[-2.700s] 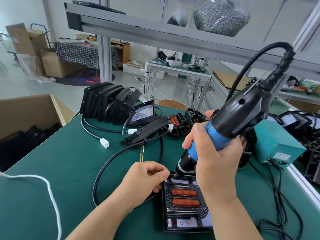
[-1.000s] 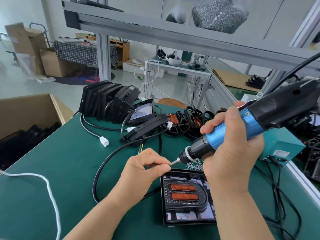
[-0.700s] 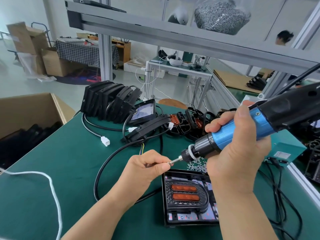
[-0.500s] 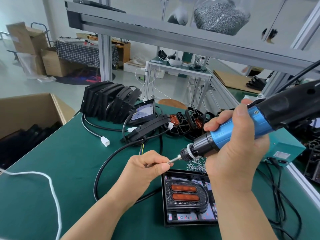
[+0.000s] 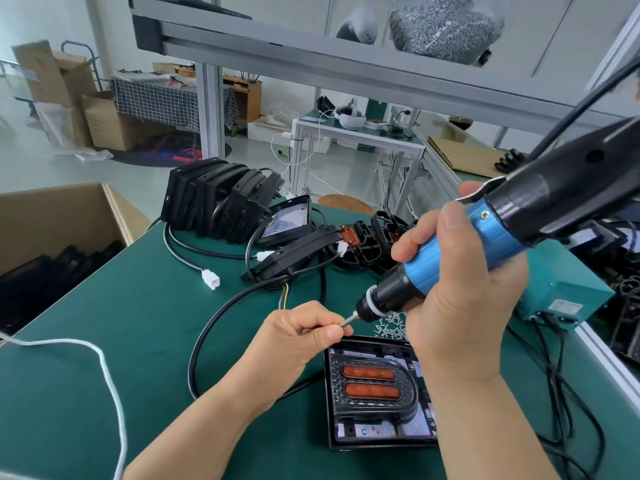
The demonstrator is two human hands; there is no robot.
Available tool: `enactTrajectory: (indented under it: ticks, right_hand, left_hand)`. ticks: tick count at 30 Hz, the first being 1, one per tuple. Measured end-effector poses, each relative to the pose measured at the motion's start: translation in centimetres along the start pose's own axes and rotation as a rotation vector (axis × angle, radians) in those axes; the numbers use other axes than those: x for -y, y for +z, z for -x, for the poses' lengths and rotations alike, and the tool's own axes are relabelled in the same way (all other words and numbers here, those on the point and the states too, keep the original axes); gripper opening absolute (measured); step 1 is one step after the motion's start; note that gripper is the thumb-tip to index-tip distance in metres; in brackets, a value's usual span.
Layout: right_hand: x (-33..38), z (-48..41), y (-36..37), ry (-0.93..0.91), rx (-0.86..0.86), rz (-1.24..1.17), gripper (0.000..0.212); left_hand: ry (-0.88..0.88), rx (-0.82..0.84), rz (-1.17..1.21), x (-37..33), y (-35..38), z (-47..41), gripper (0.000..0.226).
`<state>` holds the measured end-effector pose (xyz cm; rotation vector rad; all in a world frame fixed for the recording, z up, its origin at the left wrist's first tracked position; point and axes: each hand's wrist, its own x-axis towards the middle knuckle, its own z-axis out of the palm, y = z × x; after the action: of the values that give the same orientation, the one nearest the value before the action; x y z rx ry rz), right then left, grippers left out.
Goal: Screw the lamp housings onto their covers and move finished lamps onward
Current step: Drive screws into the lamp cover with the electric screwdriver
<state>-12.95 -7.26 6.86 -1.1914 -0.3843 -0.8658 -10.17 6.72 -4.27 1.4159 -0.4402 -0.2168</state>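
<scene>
Lamp: lies flat on the green surface at the near edge, a black housing with two orange oval lenses facing up, set inside a rectangular black cover; the right forearm overlaps its right side.
Screwdriver: electric, blue grip and black body, held tilted above the lamp with its bit pointing down to the left.
Right hand: wrapped tight round the blue grip, thumb on top.
Left hand: fingers curled, thumb and forefinger pinching the tip of the bit; whether a screw sits between them cannot be told.
Loose screws: small pile on the surface just behind the lamp.
Black cable: loops past the left wrist toward the lamp.
Spare housings: a row standing on edge at the far left of the surface.
Teal box: on the right, behind the right hand.
Cardboard box: beside the surface on the left, dark parts inside.
Bag of screws: on the shelf overhead.
</scene>
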Motion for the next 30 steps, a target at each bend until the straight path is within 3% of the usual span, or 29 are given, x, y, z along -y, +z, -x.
enactTrajectory:
  ticks: [14, 16, 19, 21, 25, 30]
  right_hand:
    - [0.3, -0.1, 0.0, -0.027, -0.003, -0.012, 0.017]
    - [0.4, -0.1, -0.1, -0.029, 0.003, -0.021, 0.012]
    - [0.1, -0.1, -0.3, -0.028, -0.009, 0.029, 0.014]
    - [-0.4, 0.2, -0.4, -0.018, 0.013, 0.093, 0.016]
    - [-1.4, 1.5, -0.3, 0.038, 0.074, 0.182, 0.011]
    - [-2.5, 2.2, 0.0, 0.104, 0.133, 0.182, 0.038]
  left_hand:
    - [0.025, 0.062, 0.01, 0.1, -0.3, 0.2, 0.02]
    - [0.004, 0.001, -0.103, 0.2, -0.5, 0.0, 0.023]
    - [-0.059, -0.185, -0.511, 0.7, -0.5, -0.1, 0.011]
    - [-0.074, -0.21, -0.676, 1.1, 0.0, 0.0, 0.018]
    - [-0.128, -0.179, -0.704, 1.4, 0.4, -0.1, 0.044]
    - [-0.161, -0.146, -0.659, 1.0, 0.4, -0.2, 0.043]
